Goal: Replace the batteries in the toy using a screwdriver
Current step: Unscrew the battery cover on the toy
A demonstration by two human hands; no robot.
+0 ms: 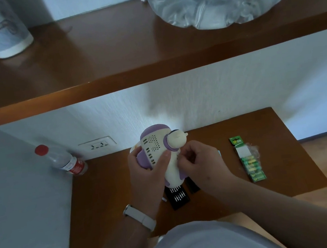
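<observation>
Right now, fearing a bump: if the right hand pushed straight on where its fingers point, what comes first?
The right hand would likely meet the toy at once, its cream body; depth unclear.

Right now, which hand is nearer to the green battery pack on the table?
Right. The right hand is at the toy, apart from the battery pack lying to its right. The left hand grips the toy farther left.

One wide-angle head view looks forward and down past a shelf (108,54) onto the near table (97,193).
</observation>
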